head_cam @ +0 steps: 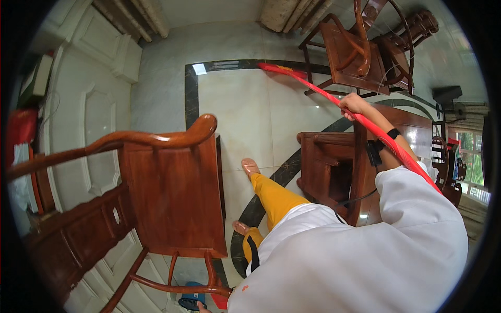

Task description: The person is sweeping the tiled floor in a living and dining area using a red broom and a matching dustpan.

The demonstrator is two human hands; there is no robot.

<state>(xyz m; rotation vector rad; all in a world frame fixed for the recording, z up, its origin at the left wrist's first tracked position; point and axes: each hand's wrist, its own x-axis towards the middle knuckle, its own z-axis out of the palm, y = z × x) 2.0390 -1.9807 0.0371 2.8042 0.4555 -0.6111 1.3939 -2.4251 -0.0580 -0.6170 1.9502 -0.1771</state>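
My right hand (353,105) is wrapped around the long red handle of a broom (323,92), and the handle runs back along my forearm past the shoulder. The red broom head (283,69) rests on the pale tiled floor (235,105), over a dark border strip and beside the legs of a wooden armchair. Only a fingertip or two of my left hand (202,307) shows at the bottom edge. Close to it are a blue and black object (192,297) and a red plastic object (220,300). Whether that hand holds either one is hidden.
A wooden bench-like armchair (172,195) stands at left, before white panelled cabinetry (100,133). Wooden furniture (328,168) is close on my right. Another wooden armchair (348,58) stands at the upper right, with a thin cable hanging over it. Curtains (282,15) hang at the far wall.
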